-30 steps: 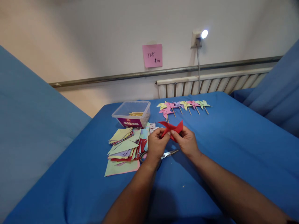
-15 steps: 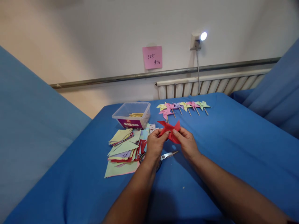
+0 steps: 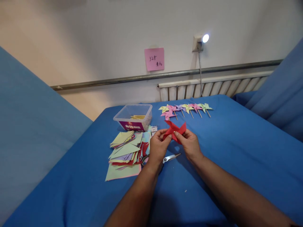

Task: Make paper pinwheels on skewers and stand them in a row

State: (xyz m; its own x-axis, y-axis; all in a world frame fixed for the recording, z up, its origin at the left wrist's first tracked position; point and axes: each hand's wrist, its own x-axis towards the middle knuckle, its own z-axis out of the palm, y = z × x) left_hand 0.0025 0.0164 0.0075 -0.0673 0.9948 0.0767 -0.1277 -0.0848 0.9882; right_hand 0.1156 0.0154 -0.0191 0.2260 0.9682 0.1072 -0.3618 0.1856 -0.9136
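A red paper pinwheel [image 3: 175,128] is held up between both hands above the blue cloth. My left hand [image 3: 159,145] is closed on its left side, thumb on the front of the paper. My right hand [image 3: 190,143] pinches it from the right, the thumb pressing by a small shiny pin at the centre. No stick shows on this pinwheel; its back is hidden by my fingers. Under my left wrist lie scissors [image 3: 170,157], their blades pointing right and their handles partly covered.
Left of my hands are stacks of coloured paper [image 3: 125,149]. Behind them stands a clear plastic tub [image 3: 134,126] with thin sticks. Several finished pinwheels [image 3: 188,108] on sticks lie at the back of the blue-covered table [image 3: 227,164]. A radiator [image 3: 213,86] runs along the wall.
The red pinwheel has turned a little in my fingers, its blades now pointing differently. My left thumb has slid down off the centre, while my right thumb stays near the pin.
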